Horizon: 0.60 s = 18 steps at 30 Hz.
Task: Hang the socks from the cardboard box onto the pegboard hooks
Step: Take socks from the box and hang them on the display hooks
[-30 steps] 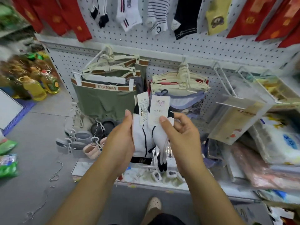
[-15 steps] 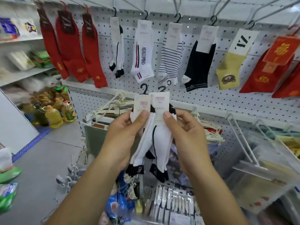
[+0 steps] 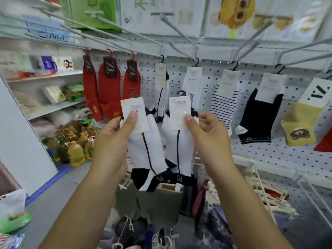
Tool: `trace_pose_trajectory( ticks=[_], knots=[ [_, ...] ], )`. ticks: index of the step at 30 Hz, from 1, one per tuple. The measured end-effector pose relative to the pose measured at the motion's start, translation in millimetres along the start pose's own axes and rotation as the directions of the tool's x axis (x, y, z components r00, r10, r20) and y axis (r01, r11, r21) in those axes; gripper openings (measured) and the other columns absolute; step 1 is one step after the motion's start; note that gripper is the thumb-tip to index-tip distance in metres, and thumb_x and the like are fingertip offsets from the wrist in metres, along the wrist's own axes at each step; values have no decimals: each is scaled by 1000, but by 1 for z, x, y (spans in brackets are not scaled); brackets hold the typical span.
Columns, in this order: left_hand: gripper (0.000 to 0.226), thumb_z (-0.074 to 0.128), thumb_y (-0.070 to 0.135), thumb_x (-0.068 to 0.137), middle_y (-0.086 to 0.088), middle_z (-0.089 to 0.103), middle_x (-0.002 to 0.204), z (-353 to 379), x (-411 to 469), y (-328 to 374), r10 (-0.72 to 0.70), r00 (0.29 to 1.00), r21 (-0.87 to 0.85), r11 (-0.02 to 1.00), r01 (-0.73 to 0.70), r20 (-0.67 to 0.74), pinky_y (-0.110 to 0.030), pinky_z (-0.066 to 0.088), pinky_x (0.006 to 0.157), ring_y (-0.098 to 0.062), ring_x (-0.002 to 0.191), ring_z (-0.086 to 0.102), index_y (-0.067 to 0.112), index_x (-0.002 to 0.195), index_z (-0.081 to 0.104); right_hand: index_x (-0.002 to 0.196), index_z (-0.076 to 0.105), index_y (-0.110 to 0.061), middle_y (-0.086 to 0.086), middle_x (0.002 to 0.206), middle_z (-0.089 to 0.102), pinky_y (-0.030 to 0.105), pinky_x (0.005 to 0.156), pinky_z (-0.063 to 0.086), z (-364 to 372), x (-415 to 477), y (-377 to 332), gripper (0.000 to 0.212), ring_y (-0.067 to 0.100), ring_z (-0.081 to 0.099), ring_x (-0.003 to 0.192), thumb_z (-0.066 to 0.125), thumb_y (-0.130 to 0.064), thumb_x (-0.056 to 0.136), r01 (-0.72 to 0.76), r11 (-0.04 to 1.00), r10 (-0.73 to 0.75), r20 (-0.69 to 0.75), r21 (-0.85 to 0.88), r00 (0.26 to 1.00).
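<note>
Left hand (image 3: 115, 139) and right hand (image 3: 206, 133) each pinch a white sock (image 3: 149, 151) hanging lengthwise, label-end up, toes down, before the pegboard (image 3: 269, 159).

Shop: pegboard (image 3: 269, 155) hung with tagged socks (image 3: 224, 103), stocked shelves (image 3: 50, 76), bottled oil (image 3: 75, 153) on floor.

A white perforated wall panel (image 3: 280, 155) fills the right and centre of the frame, dotted with small dark holes. Along the top, a grey rail carries long metal rods (image 3: 181, 35) reaching toward the camera, with printed boxes (image 3: 161, 13) stacked above. At the left, white shelves (image 3: 45, 76) hold blurred packets. Below them, at lower left, yellow oil bottles (image 3: 75, 153) stand on the grey floor (image 3: 53, 203) beside a blue mat (image 3: 52, 180). The light is even and bright.
</note>
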State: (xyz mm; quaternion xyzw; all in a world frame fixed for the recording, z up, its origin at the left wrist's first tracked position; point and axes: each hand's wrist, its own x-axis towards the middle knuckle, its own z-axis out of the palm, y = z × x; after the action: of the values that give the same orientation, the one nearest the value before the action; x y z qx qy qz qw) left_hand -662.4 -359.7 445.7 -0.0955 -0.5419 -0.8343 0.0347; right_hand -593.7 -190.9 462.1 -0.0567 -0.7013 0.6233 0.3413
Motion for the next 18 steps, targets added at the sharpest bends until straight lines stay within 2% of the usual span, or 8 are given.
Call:
trace_pose_trajectory(
  ticks=[1,2,4,6,8,10,13,18],
  knots=[
    [23,69,32,93,0,79,106,-4,13,5,4,1000,6,1000,-4,-1,-36,54,95,-16,103,74,17,108,76,98,66,-30,17,83,73,48,67,56,12,12,-2,1,41,66,72,67,-30,96,30,999,-30,4,-27,1000],
    [22,69,32,93,1,79,106,-8,25,9,10,1000,10,1000,-10,0,-38,53,99,-17,105,73,18,107,76,96,66,-35,15,75,66,43,62,49,23,25,-2,3,34,57,62,66,-31,96,55,997,-55,-2,-52,998],
    [22,69,34,93,2,79,106,-14,48,18,30,999,31,999,-31,16,-42,52,103,-17,107,72,19,106,77,93,64,-36,8,66,48,31,58,37,45,51,-4,5,20,42,57,66,-33,96,88,991,-91,-26,-96,996],
    [23,69,35,93,2,79,105,-20,69,25,49,998,44,998,-51,41,-43,52,103,-17,105,73,18,107,77,95,62,-32,9,64,47,25,53,33,64,76,-5,3,16,38,54,65,-32,96,116,984,-124,-50,-138,991],
    [24,69,36,93,3,79,103,-26,88,30,69,995,68,995,-74,69,-43,52,102,-16,104,73,18,107,76,98,61,-31,11,71,57,22,48,33,78,98,-4,3,13,40,52,64,-32,97,132,976,-150,-92,-175,985],
    [22,70,37,93,3,79,102,-32,104,32,69,993,86,993,-78,99,-46,52,103,-17,104,73,19,104,77,104,61,-28,6,78,66,15,46,36,90,115,-2,7,6,45,50,62,-29,97,144,970,-171,-130,-197,977],
    [21,70,40,92,5,79,100,-38,123,34,53,986,132,989,-74,155,-48,52,102,-18,102,73,22,100,77,114,58,-25,-3,82,69,9,45,38,101,132,-1,16,-2,46,46,60,-27,99,135,962,-178,-172,-236,969],
    [22,70,41,92,5,79,97,-36,143,33,16,972,128,991,-47,234,-47,54,100,-19,101,73,21,97,77,111,57,-32,2,88,75,19,58,48,112,145,5,12,11,59,63,59,-27,99,144,947,-191,-144,-285,971]
  ],
)
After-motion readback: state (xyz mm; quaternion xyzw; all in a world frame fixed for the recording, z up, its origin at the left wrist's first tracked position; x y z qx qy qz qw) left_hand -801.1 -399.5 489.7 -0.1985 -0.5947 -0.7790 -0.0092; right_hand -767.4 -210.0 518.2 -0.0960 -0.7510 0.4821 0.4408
